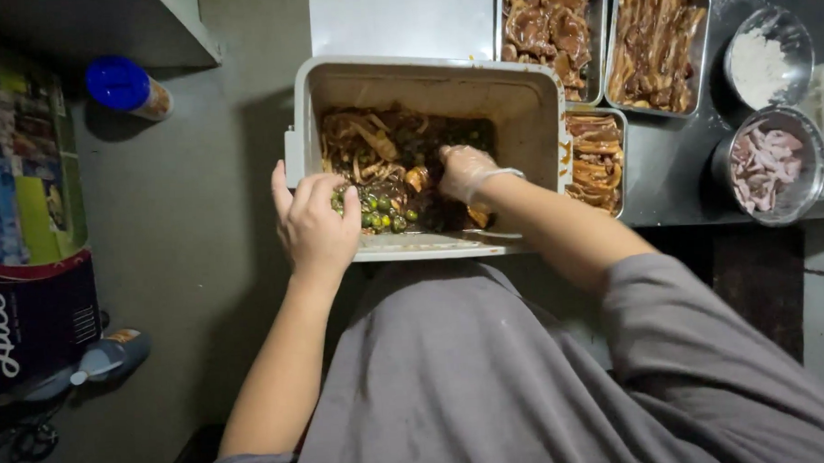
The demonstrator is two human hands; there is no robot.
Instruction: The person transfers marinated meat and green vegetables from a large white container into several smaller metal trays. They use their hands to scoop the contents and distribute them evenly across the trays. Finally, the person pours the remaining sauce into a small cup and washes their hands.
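Head view looks straight down on a grey plastic tub (425,85) of dark sauced strips, mushrooms and small green fruits (375,210), standing at the near edge of a dark steel bench (675,181). Left hand (316,221), bare, curls over the tub's near left rim with its fingertips on the green fruits. Right hand (465,170), in a thin clear glove, is sunk into the mix at the tub's middle, fingers bent among the food. Beside the tub sit 3 steel trays of sauced meat (652,45) and 2 round bowls (775,159). Left of the bench, a grey floor (192,221) carries a blue-capped jar (124,86).
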